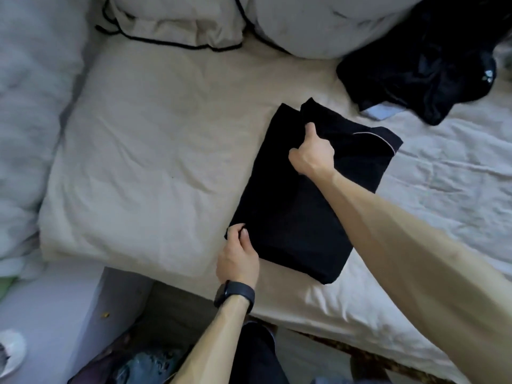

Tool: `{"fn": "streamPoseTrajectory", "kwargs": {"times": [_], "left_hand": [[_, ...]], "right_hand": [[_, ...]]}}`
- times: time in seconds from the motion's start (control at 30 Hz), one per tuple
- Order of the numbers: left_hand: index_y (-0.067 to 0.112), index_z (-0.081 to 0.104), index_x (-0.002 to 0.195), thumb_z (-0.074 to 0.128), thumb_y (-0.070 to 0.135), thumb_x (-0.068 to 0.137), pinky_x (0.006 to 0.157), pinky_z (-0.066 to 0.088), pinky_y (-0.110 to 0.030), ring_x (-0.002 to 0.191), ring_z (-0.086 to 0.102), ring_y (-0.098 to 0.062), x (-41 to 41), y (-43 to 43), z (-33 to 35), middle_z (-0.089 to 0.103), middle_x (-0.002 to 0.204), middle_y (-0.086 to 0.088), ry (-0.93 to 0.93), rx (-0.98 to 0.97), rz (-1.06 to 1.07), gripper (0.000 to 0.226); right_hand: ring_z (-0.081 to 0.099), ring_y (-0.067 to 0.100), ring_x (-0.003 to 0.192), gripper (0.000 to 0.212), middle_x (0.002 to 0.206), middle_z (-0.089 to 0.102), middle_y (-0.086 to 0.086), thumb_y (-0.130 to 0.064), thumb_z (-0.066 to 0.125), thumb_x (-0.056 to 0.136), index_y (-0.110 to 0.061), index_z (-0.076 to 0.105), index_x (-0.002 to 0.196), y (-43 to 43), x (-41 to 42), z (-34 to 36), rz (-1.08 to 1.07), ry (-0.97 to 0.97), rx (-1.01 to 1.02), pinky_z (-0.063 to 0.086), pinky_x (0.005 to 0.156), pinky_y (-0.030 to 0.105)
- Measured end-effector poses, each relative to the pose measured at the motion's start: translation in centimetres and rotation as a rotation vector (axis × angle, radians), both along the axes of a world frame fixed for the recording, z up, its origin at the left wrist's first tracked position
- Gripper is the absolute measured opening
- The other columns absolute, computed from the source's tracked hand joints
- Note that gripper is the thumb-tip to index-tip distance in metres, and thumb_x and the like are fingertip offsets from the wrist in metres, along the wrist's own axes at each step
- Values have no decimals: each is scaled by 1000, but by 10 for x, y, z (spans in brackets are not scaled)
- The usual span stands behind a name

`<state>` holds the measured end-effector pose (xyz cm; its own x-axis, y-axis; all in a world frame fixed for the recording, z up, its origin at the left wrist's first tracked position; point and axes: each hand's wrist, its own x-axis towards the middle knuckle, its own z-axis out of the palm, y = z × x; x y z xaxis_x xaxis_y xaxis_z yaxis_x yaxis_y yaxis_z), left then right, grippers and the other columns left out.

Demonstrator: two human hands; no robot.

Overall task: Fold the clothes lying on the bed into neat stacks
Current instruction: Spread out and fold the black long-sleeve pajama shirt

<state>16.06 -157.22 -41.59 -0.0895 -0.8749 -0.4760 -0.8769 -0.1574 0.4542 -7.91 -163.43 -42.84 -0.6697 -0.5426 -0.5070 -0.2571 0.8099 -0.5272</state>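
Observation:
A black garment (293, 217), partly folded into a long rectangle, lies on the beige bed sheet (155, 162). My left hand (237, 256), with a black watch on the wrist, pinches the garment's near left corner. My right hand (313, 153) grips a fold of the same garment near its far end, fingers curled into the cloth. A thin pale trim line shows on the garment's right flap. A heap of unfolded black clothes (426, 62) lies at the far right of the bed, with a pale blue piece (379, 112) poking out beneath it.
Beige pillows with black piping (177, 23) and a grey-white duvet (27, 106) lie along the far and left sides. The bed's near edge runs across the bottom. A white bowl-like object (11, 353) and crumpled things sit on the floor.

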Motion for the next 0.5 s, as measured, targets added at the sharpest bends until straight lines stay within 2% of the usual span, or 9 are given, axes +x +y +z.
{"fn": "streamPoseTrajectory", "kwargs": {"times": [0.1, 0.33, 0.4, 0.47, 0.5], "left_hand": [[24, 53, 131, 33, 33, 107, 67, 47, -35, 92, 66, -33, 13, -18, -6, 71, 103, -7, -73, 74, -98, 33], [25, 48, 134, 27, 30, 107, 75, 50, -36, 94, 66, -31, 26, -38, -6, 70, 105, -4, -124, 163, -184, 34], [25, 48, 132, 28, 29, 106, 74, 50, -37, 91, 66, -28, 29, -43, -6, 69, 102, -2, -139, 181, -201, 32], [25, 49, 130, 31, 28, 106, 72, 50, -36, 91, 66, -28, 32, -48, -8, 69, 102, -2, -142, 204, -211, 30], [24, 49, 130, 32, 28, 106, 72, 50, -36, 92, 66, -28, 34, -51, -10, 69, 102, -2, -143, 217, -221, 29]], "right_hand": [[59, 31, 81, 58, 81, 58, 7, -11, 52, 87, -17, 34, 142, -20, 14, -5, 32, 21, 77, 45, 64, 34], [60, 38, 92, 47, 85, 54, 10, -13, 54, 88, -10, 38, 133, -51, 25, -6, 66, 76, 188, 42, 68, 36], [62, 40, 105, 56, 100, 60, 13, -24, 56, 92, -13, 36, 143, -58, 29, -6, 89, 30, 224, 45, 72, 36], [58, 36, 120, 70, 128, 62, 13, -43, 54, 96, -19, 28, 157, -60, 34, -5, 112, -50, 215, 49, 89, 35], [57, 31, 125, 72, 134, 61, 10, -49, 53, 96, -22, 28, 158, -57, 37, -3, 115, -87, 181, 48, 98, 35]]}}
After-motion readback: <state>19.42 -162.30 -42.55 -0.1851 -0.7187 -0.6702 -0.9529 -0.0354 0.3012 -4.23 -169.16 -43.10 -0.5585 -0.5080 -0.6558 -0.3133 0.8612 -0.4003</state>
